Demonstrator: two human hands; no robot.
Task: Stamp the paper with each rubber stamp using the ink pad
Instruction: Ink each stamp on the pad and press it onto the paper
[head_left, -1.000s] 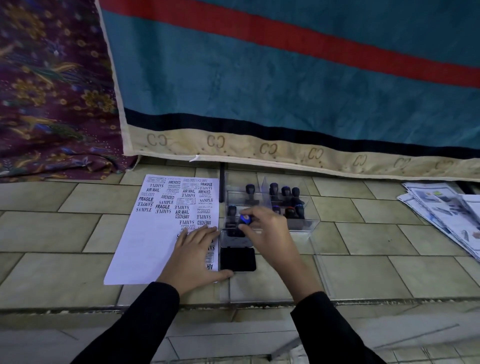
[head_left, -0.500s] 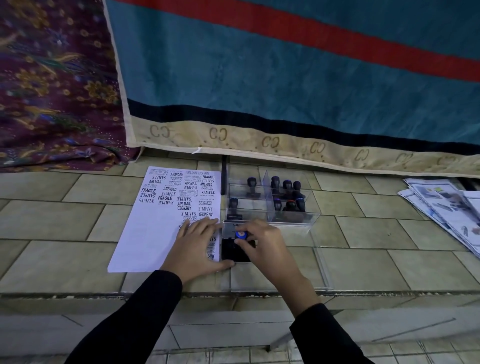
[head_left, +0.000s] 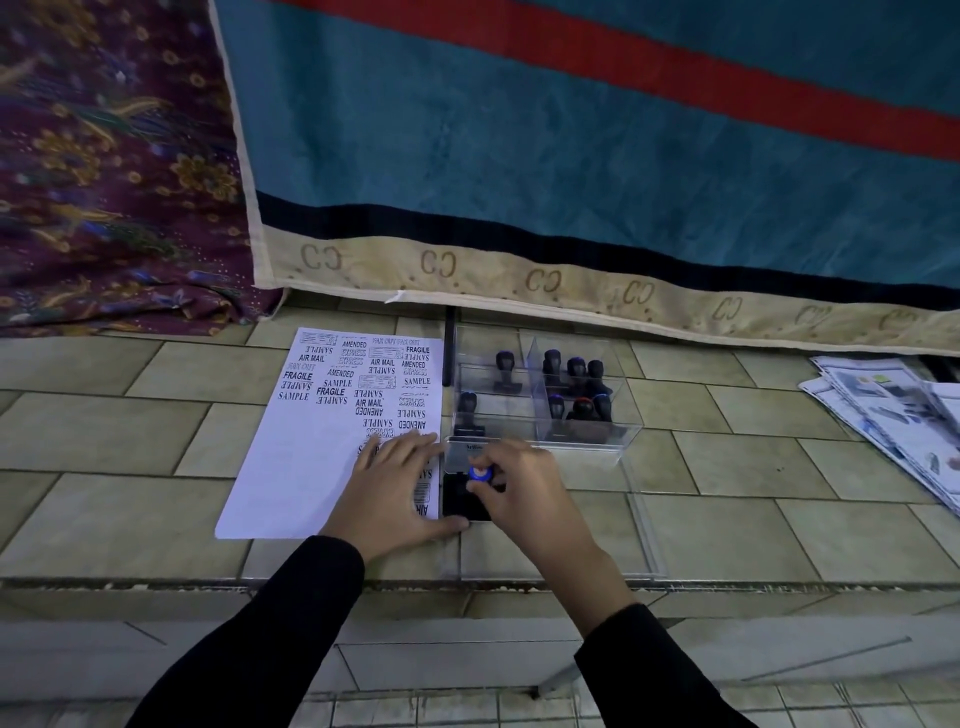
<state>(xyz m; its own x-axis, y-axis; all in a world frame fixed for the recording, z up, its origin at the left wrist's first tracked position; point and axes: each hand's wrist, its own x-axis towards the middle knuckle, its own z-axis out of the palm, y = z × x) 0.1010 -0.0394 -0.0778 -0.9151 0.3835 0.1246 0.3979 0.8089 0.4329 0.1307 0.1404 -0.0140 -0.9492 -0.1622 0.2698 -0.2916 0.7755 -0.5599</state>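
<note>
A white paper (head_left: 291, 467) with many black stamped words lies on the tiled ledge. My left hand (head_left: 389, 493) rests flat on its lower right corner, fingers spread. Just right of it sits the black ink pad (head_left: 460, 501) with its lid open. My right hand (head_left: 519, 488) grips a blue-topped rubber stamp (head_left: 479, 473) and holds it down over the pad. Behind the pad stands a clear plastic box (head_left: 623, 431) with several black-handled stamps (head_left: 574, 387) upright in its compartments.
A teal cloth with a red stripe (head_left: 571, 156) and a purple patterned cloth (head_left: 104, 156) hang behind the ledge. A pile of printed leaflets (head_left: 893, 415) lies at the far right. The clear box lid (head_left: 644, 540) lies flat near the ledge's front edge (head_left: 363, 584).
My right hand carried the blue-topped stamp from the clear box toward me and set it over the ink pad. My left hand stayed flat on the paper.
</note>
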